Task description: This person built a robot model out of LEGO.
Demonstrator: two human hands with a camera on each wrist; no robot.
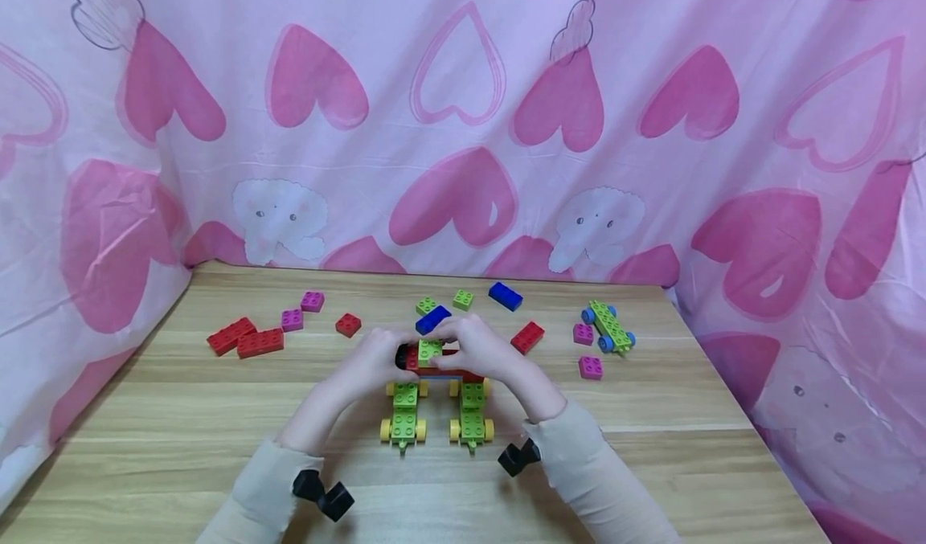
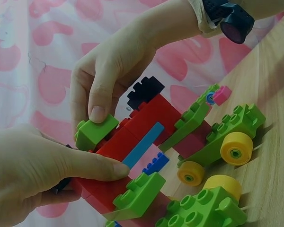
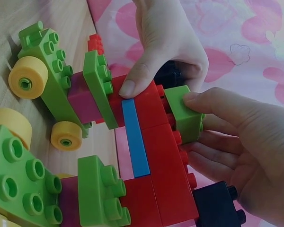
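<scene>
A structure of red bricks (image 3: 168,161) with a blue strip (image 3: 136,137) along its side bridges two green wheeled bases (image 1: 403,415) with yellow wheels. Purple bricks (image 3: 85,98) and thin green bricks join it to the bases. My left hand (image 1: 376,361) grips one end of the red bricks, thumb beside the blue strip. Between the thumb and fingers of my right hand (image 1: 481,351) is a green brick (image 3: 183,113), pinched at the red studs; whether it is fully seated I cannot tell. A black brick (image 3: 215,203) sits at the other end.
Behind the hands lie blue bricks (image 1: 505,296) and small green bricks (image 1: 463,299). Red bricks (image 1: 260,343) and purple bricks (image 1: 292,320) lie to the left. On the right are a red brick (image 1: 527,337), purple bricks (image 1: 590,367) and a green base with blue wheels (image 1: 608,327).
</scene>
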